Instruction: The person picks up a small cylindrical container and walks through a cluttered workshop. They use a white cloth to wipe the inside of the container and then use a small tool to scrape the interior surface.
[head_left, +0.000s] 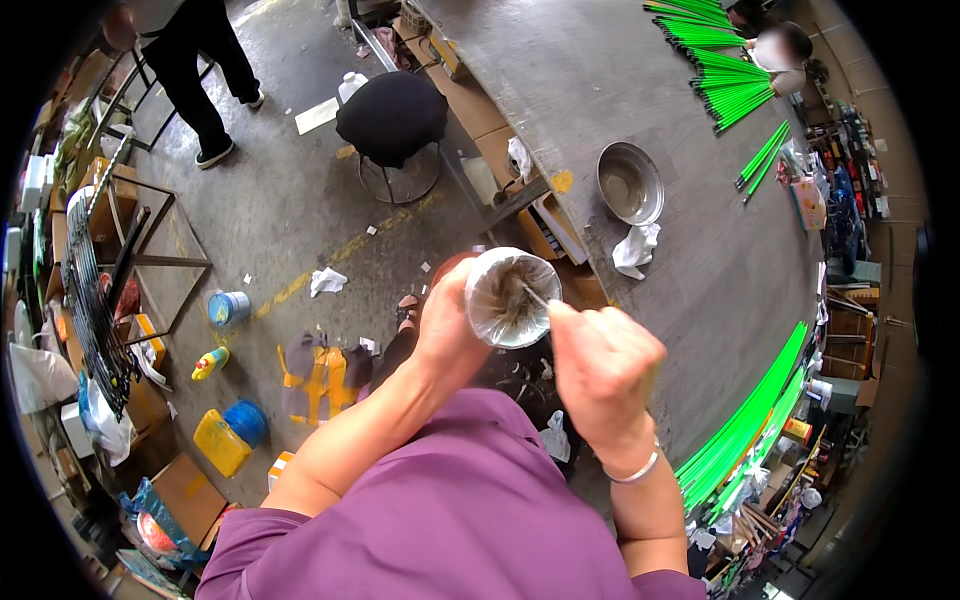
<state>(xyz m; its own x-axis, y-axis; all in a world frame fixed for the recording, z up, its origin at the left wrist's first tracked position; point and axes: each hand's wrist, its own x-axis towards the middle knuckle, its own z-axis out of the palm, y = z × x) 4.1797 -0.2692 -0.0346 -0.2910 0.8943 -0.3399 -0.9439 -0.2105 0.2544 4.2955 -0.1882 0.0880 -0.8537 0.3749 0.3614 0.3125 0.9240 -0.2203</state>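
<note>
In front of my chest I hold a cup [480,318] lined with clear plastic film. My left hand [447,318] is wrapped round its left side. Inside the cup, greyish-brown matter [512,300] lies at the bottom and smears the film. A thin stick [535,295] reaches into the cup, its upper end pinched in the closed fingers of my right hand [608,372]. The lower tip of the stick is hard to make out in the matter. A bracelet sits on my right wrist.
A metal bowl [630,184] and a crumpled white cloth [636,250] lie on the grey table [570,90] to the right. Bundles of green rods [730,85] lie at its far end, more [750,420] nearer. A black-covered stool [392,118] stands ahead. One person [195,75] stands far left.
</note>
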